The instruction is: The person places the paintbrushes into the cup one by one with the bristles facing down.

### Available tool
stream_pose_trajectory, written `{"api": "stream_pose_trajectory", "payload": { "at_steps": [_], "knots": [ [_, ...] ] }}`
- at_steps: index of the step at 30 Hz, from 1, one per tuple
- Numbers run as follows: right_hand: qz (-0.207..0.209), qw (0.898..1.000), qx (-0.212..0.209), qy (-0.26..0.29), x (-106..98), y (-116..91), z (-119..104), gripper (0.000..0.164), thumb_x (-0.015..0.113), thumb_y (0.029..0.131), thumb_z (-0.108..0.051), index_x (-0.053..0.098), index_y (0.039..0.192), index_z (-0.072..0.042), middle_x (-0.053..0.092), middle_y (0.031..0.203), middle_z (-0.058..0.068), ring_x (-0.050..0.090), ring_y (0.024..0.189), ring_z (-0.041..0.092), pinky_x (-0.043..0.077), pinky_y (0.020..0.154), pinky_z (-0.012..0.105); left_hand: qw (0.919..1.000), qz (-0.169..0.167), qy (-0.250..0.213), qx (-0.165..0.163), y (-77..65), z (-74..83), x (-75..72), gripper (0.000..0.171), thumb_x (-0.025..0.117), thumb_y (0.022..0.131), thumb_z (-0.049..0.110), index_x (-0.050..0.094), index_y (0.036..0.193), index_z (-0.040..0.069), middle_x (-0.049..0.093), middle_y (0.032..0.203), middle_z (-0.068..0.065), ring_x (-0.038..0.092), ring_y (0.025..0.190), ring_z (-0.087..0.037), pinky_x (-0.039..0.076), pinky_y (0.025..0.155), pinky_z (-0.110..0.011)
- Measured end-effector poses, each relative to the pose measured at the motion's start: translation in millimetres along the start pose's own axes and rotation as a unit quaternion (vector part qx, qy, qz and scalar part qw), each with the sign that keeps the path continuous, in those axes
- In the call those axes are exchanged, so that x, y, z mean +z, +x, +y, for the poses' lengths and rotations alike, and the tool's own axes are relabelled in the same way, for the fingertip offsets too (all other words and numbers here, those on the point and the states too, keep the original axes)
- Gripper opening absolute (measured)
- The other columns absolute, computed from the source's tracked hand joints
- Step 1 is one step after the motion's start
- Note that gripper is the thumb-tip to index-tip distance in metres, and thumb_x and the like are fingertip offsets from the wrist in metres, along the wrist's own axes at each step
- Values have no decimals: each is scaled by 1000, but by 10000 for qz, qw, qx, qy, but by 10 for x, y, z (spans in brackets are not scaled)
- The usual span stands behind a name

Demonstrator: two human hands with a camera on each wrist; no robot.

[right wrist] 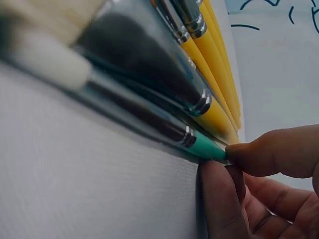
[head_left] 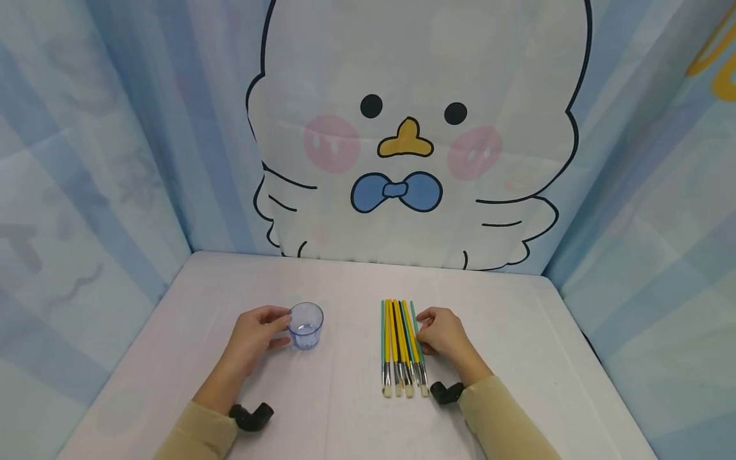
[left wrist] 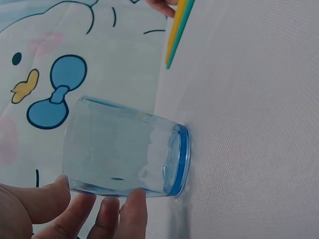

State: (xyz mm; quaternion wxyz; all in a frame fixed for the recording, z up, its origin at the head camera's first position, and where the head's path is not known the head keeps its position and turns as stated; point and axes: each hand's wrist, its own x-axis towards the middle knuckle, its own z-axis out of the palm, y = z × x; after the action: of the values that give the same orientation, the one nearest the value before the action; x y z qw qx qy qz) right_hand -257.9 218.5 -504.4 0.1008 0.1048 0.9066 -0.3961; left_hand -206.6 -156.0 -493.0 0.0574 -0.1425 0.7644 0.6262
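A clear bluish cup (head_left: pixel 306 326) stands upright on the table, left of the middle. My left hand (head_left: pixel 260 333) is at its left side. In the left wrist view, the fingertips (left wrist: pixel 133 201) touch the cup's side, with the thumb right at the rim. Several paintbrushes (head_left: pixel 397 335) with yellow, green and dark handles lie in a row to the right, bristles toward me. At the row's right edge, my right hand (head_left: pixel 444 332) pinches the rightmost green-handled paintbrush (right wrist: pixel 207 147) between thumb and finger, just above its metal ferrule.
The table (head_left: pixel 345 409) has a white cover. Behind it hangs a curtain (head_left: pixel 414 236) printed with a white cartoon bird, and blue-striped curtains flank both sides. A black wrist mount (head_left: pixel 253 417) sits on the left wrist and another (head_left: pixel 446 392) on the right.
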Motion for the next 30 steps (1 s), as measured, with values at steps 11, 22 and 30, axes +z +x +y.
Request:
{"api": "stream_pose_trajectory", "payload": {
  "at_steps": [11, 22, 30],
  "knots": [
    [-37, 9999, -73, -90, -14, 40, 11, 43, 89, 84, -5, 71, 123, -4, 66, 85, 7, 62, 61, 16, 61, 54, 23, 10000, 1, 36, 26, -9, 10, 6, 35, 68, 108, 20, 67, 138, 4, 66, 137, -20, 68, 123, -33, 70, 91, -34],
    [29, 9997, -172, -168, -13, 37, 22, 40, 83, 82, -1, 71, 120, -3, 65, 83, 5, 61, 58, 14, 60, 53, 23, 10000, -16, 69, 47, -16, 19, 19, 36, 69, 107, 21, 67, 139, 3, 65, 137, -22, 68, 123, -32, 70, 92, -38],
    [27, 9987, -173, -478, 4, 28, 2, 42, 88, 85, -9, 71, 123, -3, 67, 82, 6, 63, 59, 15, 59, 55, 23, 10000, 3, 71, 32, -21, 27, 27, 36, 69, 107, 22, 67, 138, 3, 65, 137, -22, 68, 122, -32, 70, 91, -37]
  ]
}}
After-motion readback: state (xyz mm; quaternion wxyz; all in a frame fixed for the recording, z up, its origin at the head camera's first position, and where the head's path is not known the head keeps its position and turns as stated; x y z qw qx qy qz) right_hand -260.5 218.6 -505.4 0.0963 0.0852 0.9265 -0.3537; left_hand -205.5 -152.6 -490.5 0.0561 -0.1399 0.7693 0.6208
